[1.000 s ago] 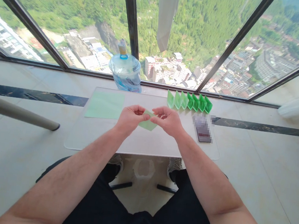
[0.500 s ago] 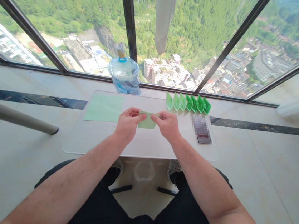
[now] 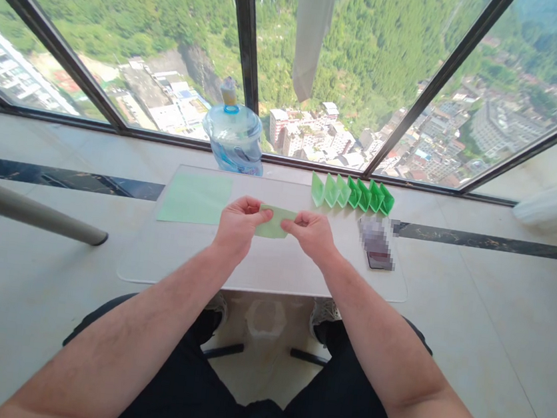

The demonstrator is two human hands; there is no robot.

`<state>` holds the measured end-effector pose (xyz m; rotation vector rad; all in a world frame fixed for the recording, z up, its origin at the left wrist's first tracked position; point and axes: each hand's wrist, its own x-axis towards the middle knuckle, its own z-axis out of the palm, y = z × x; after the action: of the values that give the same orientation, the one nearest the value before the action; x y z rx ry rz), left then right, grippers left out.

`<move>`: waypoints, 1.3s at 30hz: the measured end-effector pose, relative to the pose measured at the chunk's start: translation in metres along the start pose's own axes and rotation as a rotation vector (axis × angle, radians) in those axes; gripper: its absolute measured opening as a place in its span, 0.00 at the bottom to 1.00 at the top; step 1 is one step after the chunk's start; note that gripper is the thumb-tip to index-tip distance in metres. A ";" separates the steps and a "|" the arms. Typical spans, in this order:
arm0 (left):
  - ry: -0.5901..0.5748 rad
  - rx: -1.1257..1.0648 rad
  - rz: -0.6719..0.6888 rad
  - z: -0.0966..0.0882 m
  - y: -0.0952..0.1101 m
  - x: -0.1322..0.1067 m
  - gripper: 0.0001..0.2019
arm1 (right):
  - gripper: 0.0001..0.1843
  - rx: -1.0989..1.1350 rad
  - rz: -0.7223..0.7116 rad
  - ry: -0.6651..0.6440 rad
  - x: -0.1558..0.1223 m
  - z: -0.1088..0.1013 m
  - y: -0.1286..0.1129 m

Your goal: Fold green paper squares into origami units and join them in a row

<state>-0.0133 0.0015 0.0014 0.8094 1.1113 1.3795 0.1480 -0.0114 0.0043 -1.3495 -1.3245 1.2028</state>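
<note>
A small folded piece of light green paper is held up between my two hands, over the middle of the white table. My left hand pinches its left end, thumb lying on the front face. At the other end my right hand grips it between thumb and fingers. The fingers behind the paper are partly hidden. To the left lies a flat light green sheet. Several folded green paper pieces stand in a row at the table's far right, pale ones on the left and darker ones on the right.
A phone-like dark object, partly blurred out, lies on the table's right side. Behind the table stands a large water bottle by the window frame. A grey pole reaches in from the left over the tiled floor.
The folded paper has tilted slightly, its right end a little lower. My right thumb and fingers have shifted slightly on it. The view has moved a little.
</note>
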 end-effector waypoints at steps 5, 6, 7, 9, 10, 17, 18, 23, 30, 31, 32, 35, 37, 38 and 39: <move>0.020 -0.009 -0.012 0.001 0.001 0.000 0.17 | 0.19 -0.008 -0.023 0.017 -0.001 0.000 0.001; 0.029 -0.012 -0.017 0.001 0.002 0.000 0.17 | 0.18 -0.004 -0.021 -0.001 -0.001 0.000 0.001; 0.036 -0.012 -0.023 0.001 0.002 0.000 0.16 | 0.17 -0.007 -0.013 -0.021 -0.001 0.000 0.001; 0.042 -0.006 -0.029 0.001 0.002 0.001 0.16 | 0.16 -0.033 0.006 -0.046 -0.002 0.000 0.000; 0.040 -0.003 -0.029 0.001 0.002 0.001 0.16 | 0.17 -0.051 0.013 -0.042 -0.002 0.000 0.000; 0.047 0.005 -0.024 0.000 0.002 0.001 0.15 | 0.16 0.004 0.027 -0.108 -0.002 0.002 0.003; 0.042 0.010 -0.024 0.001 0.003 0.000 0.14 | 0.17 0.029 0.037 -0.143 -0.002 0.003 0.005; 0.018 0.030 -0.037 0.003 0.005 -0.004 0.15 | 0.18 0.050 0.070 -0.149 -0.002 0.006 0.010; -0.005 0.041 -0.071 0.000 0.007 -0.004 0.14 | 0.15 0.053 0.107 -0.156 -0.003 0.009 0.007; -0.019 0.051 -0.083 0.000 0.007 -0.003 0.15 | 0.15 0.061 0.089 -0.153 -0.002 0.008 0.008; -0.033 0.067 -0.092 -0.001 0.007 -0.002 0.15 | 0.17 0.066 0.055 -0.132 -0.002 0.007 0.008; -0.081 0.149 -0.078 -0.003 0.006 -0.001 0.16 | 0.22 0.044 -0.059 -0.041 0.001 0.001 0.008; -0.126 0.221 -0.055 -0.003 0.005 -0.001 0.18 | 0.19 -0.040 -0.085 -0.055 0.001 -0.003 0.007; -0.148 0.260 -0.045 -0.003 0.005 -0.002 0.18 | 0.15 -0.092 -0.085 -0.078 0.001 -0.004 0.006; -0.165 0.299 -0.034 -0.003 0.005 -0.003 0.19 | 0.12 -0.142 -0.081 -0.096 0.000 -0.005 0.006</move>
<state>-0.0171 -0.0011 0.0059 1.0940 1.2110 1.1102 0.1541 -0.0113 -0.0006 -1.3367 -1.5433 1.1490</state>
